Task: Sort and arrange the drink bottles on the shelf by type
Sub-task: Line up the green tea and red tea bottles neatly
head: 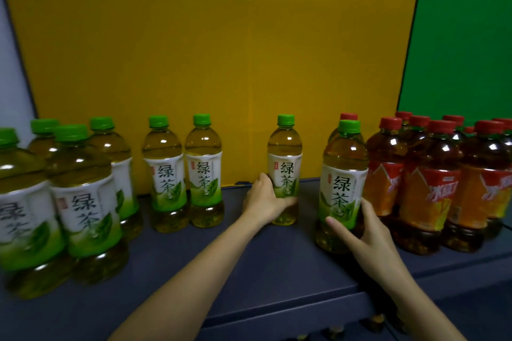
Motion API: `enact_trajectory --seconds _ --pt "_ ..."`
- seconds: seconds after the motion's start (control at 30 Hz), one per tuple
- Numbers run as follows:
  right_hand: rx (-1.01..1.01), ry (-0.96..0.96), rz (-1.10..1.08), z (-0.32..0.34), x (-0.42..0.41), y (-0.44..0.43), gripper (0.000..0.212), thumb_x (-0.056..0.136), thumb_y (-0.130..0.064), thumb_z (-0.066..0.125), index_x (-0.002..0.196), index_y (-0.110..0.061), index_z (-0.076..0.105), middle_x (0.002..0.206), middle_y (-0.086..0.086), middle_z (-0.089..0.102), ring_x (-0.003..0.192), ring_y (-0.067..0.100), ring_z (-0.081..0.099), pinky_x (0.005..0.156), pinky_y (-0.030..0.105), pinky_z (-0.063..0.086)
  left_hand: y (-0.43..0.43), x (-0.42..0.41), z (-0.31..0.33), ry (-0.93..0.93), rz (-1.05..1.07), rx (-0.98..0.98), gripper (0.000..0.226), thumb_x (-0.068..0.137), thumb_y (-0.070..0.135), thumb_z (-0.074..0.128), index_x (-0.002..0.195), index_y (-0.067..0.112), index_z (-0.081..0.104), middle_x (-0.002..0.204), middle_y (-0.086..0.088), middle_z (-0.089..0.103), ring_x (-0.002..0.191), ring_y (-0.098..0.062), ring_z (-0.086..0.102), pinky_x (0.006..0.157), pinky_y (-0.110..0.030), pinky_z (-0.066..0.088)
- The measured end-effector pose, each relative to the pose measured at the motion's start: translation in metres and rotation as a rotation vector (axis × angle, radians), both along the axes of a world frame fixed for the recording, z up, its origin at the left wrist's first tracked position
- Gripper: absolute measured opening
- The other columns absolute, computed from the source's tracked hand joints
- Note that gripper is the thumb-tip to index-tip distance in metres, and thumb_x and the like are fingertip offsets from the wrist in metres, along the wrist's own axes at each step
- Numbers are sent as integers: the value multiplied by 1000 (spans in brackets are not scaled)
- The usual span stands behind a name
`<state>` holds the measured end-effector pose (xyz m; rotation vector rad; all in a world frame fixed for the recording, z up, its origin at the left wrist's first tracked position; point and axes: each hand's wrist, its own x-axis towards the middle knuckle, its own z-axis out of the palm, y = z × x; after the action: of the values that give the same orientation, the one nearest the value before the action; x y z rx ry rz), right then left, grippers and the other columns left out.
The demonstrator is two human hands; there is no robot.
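While the left hand (263,199) grips the back bottle (285,152) and the right hand (365,232) the front bottle (343,174), both upright, their green row (203,169) stands toward the shelf's (277,271) left edge.

Bare shelf (249,266) lies between green-tea pair (184,171) and red-capped bottles (432,188).

Upright green-capped tea bottles (203,171) stand left and centre; red-capped bottles (426,188) cluster right.

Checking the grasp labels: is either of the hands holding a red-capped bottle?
No. The left hand grips the lone green-capped bottle and the right hand grips the nearer green-capped bottle.
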<state>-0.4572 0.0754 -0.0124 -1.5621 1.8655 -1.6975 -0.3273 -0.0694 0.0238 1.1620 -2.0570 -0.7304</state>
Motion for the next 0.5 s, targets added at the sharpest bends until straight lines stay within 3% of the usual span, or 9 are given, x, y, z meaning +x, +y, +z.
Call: enact_trajectory --seconds 0.2,0.27,0.4,0.5 --pt "64 -3 206 8 34 -13 46 76 -21 70 107 -41 43 99 -29 53 88 -20 55 66 1 45 49 70 -4 -154 158 -171 65 73 50 70 115 14 36 125 -3 54 118 -24 51 89 -39 46" --pt "69 4 274 8 50 -20 47 76 -20 71 108 -42 44 101 -28 56 91 -24 53 67 1 44 63 91 -8 -124 213 -205 65 73 52 69 115 17 34 124 0 55 117 -21 52 88 -39 47" --pt "61 -11 395 5 81 -36 48 77 -17 71 117 -28 47 105 -20 61 96 -16 57 72 4 46 76 133 -19 -5 310 -265 67 72 51 70 119 22 31 123 7 57 115 -17 54 85 -35 46" --pt "54 -6 443 3 100 -48 47 78 -18 71 117 -26 47 109 -17 62 100 -11 59 78 7 47 74 158 -27 65 347 -301 70 70 47 73 122 20 35 122 5 59 111 -16 58 86 -38 51"
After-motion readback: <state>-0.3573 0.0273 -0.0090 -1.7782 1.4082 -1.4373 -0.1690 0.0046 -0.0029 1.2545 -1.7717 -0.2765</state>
